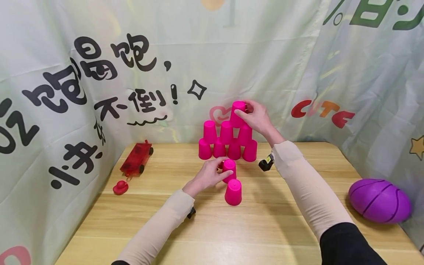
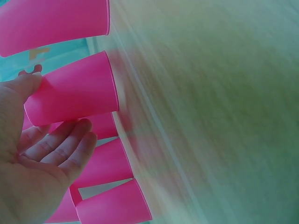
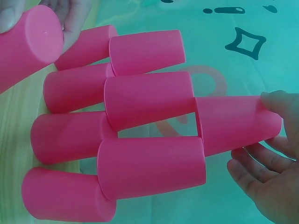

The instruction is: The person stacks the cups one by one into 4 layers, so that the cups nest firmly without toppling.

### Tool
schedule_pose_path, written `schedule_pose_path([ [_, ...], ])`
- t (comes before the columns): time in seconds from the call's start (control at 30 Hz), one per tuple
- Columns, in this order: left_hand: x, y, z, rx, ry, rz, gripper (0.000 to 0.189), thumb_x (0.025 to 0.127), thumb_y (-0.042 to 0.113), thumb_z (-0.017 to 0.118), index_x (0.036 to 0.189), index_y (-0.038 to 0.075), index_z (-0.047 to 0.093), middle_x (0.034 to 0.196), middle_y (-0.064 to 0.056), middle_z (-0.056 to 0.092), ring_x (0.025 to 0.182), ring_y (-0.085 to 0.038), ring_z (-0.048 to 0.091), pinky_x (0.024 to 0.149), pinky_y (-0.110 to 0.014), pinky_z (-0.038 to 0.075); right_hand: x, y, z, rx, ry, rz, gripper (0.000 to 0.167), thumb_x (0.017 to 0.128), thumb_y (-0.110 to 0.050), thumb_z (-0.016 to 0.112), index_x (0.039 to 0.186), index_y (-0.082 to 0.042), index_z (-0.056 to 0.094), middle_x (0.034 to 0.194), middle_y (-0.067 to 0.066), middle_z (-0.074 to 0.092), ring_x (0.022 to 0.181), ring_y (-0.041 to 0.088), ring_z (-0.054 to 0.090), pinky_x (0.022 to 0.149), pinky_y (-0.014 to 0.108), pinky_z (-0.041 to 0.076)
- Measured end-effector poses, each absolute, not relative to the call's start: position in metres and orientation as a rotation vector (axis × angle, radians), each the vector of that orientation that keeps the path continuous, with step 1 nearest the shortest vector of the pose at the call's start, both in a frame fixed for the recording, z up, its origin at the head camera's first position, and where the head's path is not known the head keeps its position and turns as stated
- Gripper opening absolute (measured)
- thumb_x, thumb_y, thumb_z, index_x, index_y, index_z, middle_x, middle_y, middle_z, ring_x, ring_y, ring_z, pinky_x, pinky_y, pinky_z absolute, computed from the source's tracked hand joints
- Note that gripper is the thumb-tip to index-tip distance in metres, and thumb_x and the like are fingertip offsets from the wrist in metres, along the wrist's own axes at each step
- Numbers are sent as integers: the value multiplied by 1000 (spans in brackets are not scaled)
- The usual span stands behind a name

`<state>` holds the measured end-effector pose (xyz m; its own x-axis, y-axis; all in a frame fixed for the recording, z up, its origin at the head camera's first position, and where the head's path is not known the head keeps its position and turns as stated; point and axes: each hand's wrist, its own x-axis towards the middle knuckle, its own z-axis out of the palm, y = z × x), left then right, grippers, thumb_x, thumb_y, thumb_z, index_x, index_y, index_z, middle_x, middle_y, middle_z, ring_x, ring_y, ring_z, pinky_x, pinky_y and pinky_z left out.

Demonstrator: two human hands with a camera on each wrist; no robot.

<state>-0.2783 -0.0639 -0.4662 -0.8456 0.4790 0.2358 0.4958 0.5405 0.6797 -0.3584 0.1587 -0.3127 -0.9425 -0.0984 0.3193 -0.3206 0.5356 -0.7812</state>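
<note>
A stack of upside-down pink plastic cups point(image 1: 209, 132) stands at the back of the table, with several in the bottom row and three in the second. My right hand point(image 1: 256, 117) grips a pink cup point(image 3: 233, 122) by its narrow end, its rim right at the tops of two second-row cups point(image 3: 152, 165) on the right side. In front of the stack, my left hand point(image 1: 209, 173) holds another upside-down cup point(image 2: 74, 88) between thumb and fingers, low over the table. Nearer still, a single upside-down cup point(image 1: 233, 193) stands untouched on the wood.
At the table's left lies a red toy cart point(image 1: 137, 159) with black wheels, and a small red hat-shaped piece point(image 1: 120, 187) sits by it. A purple ball point(image 1: 380, 201) rests near the right edge. Printed cloth point(image 1: 265, 66) hangs behind the wooden table point(image 1: 212, 235).
</note>
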Motion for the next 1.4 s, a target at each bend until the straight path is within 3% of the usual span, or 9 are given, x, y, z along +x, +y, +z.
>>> schedule_pose_path([
  [0.5,-276,-59,-465,-843,-2765,-1230,52,98,36,77,142,14,60,115,-1,73,103,-17,69,84,-23,60,-356,167,-319,336,-2535,1384,70,98,-38,73,158,-11,46,143,17,63,124,35,63,102,51,57],
  [0.77,-276,-66,-460,-830,-2710,-1197,50,96,33,79,137,11,62,119,-5,74,108,-25,71,93,-39,63,-338,178,-328,357,-2529,1353,69,99,-38,73,156,-11,47,148,20,58,128,40,61,108,57,53],
  [1.07,-283,-81,-430,-807,-2613,-1169,44,94,28,81,129,7,64,115,-8,72,104,-28,69,93,-48,61,-304,188,-347,403,-2491,1277,56,99,-36,74,145,-7,61,135,20,69,118,37,69,102,54,57],
  [1.4,-289,-94,-395,-762,-2556,-1116,46,91,24,81,129,6,63,114,-10,72,99,-24,67,88,-39,60,-258,181,-380,522,-2552,1234,45,94,-26,81,134,-10,69,128,14,74,102,30,71,85,47,60],
])
